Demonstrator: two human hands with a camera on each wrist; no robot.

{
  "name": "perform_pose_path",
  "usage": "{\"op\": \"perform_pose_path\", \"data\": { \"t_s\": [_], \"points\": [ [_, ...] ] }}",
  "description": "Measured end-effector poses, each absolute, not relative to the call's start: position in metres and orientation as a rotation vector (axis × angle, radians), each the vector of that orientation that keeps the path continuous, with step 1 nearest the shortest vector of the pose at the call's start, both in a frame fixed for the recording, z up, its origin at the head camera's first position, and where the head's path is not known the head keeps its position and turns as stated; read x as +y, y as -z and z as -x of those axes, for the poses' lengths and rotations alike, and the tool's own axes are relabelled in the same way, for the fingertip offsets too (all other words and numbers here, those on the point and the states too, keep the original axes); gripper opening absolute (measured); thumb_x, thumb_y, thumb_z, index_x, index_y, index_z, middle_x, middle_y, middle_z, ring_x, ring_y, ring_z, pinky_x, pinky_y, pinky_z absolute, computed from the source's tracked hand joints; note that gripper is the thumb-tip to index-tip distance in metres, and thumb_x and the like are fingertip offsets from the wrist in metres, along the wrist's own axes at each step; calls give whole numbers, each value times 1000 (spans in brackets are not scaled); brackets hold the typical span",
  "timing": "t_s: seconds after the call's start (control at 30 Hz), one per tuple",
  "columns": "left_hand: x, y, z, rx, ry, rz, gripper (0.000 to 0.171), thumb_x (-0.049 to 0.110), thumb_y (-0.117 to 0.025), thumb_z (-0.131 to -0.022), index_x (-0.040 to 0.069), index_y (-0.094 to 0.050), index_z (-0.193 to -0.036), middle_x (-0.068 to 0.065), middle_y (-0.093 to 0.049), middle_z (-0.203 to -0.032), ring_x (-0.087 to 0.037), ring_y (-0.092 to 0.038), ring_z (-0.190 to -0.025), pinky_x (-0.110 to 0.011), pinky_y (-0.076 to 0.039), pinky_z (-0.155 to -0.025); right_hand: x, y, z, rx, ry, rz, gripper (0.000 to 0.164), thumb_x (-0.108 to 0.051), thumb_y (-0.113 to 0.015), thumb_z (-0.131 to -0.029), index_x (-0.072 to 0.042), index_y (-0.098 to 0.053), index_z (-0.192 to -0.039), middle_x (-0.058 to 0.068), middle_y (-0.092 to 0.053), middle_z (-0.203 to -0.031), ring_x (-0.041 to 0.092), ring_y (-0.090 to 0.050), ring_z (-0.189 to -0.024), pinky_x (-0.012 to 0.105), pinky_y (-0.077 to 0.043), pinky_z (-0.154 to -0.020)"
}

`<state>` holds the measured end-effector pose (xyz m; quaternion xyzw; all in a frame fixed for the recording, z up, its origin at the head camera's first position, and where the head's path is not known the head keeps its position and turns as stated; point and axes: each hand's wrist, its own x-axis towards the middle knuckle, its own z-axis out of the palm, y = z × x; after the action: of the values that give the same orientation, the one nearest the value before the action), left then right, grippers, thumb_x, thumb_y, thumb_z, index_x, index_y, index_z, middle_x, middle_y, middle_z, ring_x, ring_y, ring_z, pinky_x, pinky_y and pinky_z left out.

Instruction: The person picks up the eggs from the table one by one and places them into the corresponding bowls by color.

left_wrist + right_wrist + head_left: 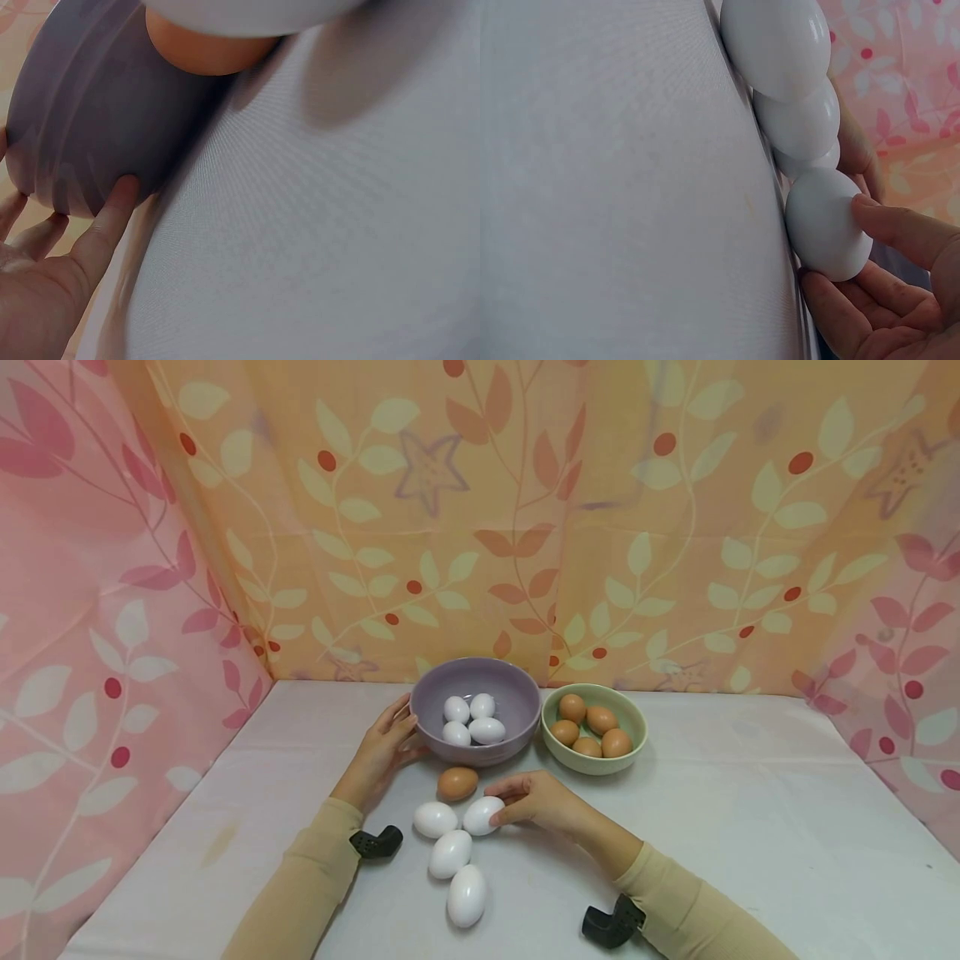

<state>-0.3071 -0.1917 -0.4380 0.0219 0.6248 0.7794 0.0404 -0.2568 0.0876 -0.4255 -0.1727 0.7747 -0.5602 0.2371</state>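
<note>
My right hand (542, 800) pinches a white egg (829, 225) at the table surface, thumb on one side and fingertips on the other. My left hand (381, 752) rests its spread thumb and fingers against the outer wall of a purple bowl (112, 97). Several white eggs lie inside that bowl, among them one egg (487, 731) at the front right. On the table, a brown egg (457, 784) sits just in front of the bowl. Other white eggs lie near the pinched one: one egg (435, 820) to its left, another (450, 854) closer in, and a third (467, 896) nearest me.
A pale green bowl (637, 739) holding several brown eggs (601, 720) stands right beside the purple bowl. The white-covered table (750, 827) reaches back to a floral curtain (480, 568), with pink floral cloth (97, 635) along the left side.
</note>
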Motion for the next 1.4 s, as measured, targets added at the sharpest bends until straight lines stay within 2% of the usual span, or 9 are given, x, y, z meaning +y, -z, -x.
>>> {"op": "perform_pose_path", "data": {
  "t_s": [0.23, 0.87, 1.07, 1.4],
  "points": [
    [-193, 438, 307, 1904, -2398, -73, 59, 20, -50, -105, 22, -25, -159, -5, -23, -166, -29, -38, -145, -56, -44, -109, 86, 426, 258, 2127, 1535, 495, 46, -7, -81, -80, 6, -67, -121, 17, -73, -116, 9, -65, -95, 23, -57, -85],
    [-197, 436, 306, 1914, -2393, -76, 60, 21, -50, -105, 21, -24, -159, -4, -21, -167, -29, -37, -145, -57, -43, -110, 82, 421, 257, 2177, 1520, 470, 41, -10, -82, -79, 4, -71, -116, 13, -75, -107, 6, -65, -87, 21, -56, -79],
    [-196, 437, 306, 1905, -2403, -69, 60, 21, -49, -105, 20, -24, -159, -6, -21, -167, -31, -36, -146, -55, -43, -111, 84, 412, 256, 2242, 1500, 474, 39, -16, -84, -78, -1, -74, -113, 10, -77, -105, 5, -65, -87, 20, -54, -78],
    [-194, 438, 305, 1881, -2401, -81, 60, 22, -51, -105, 20, -24, -159, -6, -21, -167, -29, -35, -146, -55, -41, -112, 85, 377, 259, 2264, 1540, 509, 40, -22, -82, -82, -5, -72, -117, 7, -76, -109, 10, -68, -97, 30, -58, -89]
  ]
}}
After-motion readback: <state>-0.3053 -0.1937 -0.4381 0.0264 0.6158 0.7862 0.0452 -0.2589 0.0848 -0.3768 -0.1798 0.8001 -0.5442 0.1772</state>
